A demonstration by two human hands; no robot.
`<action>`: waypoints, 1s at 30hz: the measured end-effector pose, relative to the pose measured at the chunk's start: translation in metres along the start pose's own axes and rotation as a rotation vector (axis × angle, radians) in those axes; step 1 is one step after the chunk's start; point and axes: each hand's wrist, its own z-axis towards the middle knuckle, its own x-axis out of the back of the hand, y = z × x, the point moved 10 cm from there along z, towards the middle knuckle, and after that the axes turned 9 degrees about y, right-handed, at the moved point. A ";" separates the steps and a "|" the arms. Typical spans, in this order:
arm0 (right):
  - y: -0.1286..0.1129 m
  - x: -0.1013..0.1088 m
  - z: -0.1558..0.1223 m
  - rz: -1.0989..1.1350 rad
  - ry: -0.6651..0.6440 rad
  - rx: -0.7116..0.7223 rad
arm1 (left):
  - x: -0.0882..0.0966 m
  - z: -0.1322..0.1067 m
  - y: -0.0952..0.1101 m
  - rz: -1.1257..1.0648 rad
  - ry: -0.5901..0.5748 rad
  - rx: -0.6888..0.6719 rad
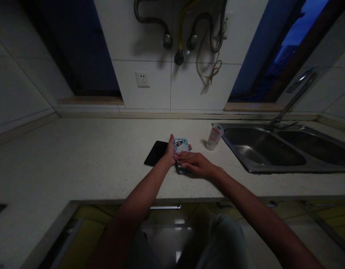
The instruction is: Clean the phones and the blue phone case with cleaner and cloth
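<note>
My left hand (170,152) is closed around a flat, phone-sized rectangle with a light blue edge and a printed picture (181,144); it looks like a phone in a patterned case. The thumb runs along its left side and fingertips show past its right edge. Across its lower part lies my right hand (197,163), fingers stretched out and touching the surface. Under the right hand a dark, blue-edged end (182,170) shows; whether it belongs to the same thing I cannot tell. A black flat tablet-like rectangle (156,153) rests on the counter, left of my left hand.
A whitish cup with pink markings (214,137) stands tilted-looking beside the double steel sink (246,169), right of my hands. A faucet (290,99) rises behind the sink. Pale countertop (77,157) extends left. Hoses and valves (179,56) and a socket (142,79) are on the wall.
</note>
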 end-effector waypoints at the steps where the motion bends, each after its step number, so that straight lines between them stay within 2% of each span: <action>1: -0.001 0.000 0.000 0.033 -0.001 -0.009 | 0.001 0.001 0.001 0.001 -0.007 -0.003; 6: -0.004 0.006 0.001 0.042 0.058 0.000 | 0.002 0.003 0.006 -0.042 -0.018 -0.046; 11: -0.006 0.010 0.004 -0.216 0.116 0.119 | 0.002 0.006 0.008 -0.070 0.002 -0.023; 15: 0.006 0.012 0.002 -0.385 0.121 0.114 | 0.000 0.007 0.008 -0.094 -0.026 0.008; 21: 0.010 0.020 -0.001 -0.478 0.169 0.098 | 0.003 0.006 0.010 -0.098 -0.011 -0.017; 24: 0.001 0.018 0.001 -0.446 0.144 0.135 | 0.006 0.006 0.016 -0.132 0.009 -0.058; 30: -0.011 0.007 0.002 -0.235 0.037 0.177 | 0.014 0.008 0.026 -0.142 0.051 -0.125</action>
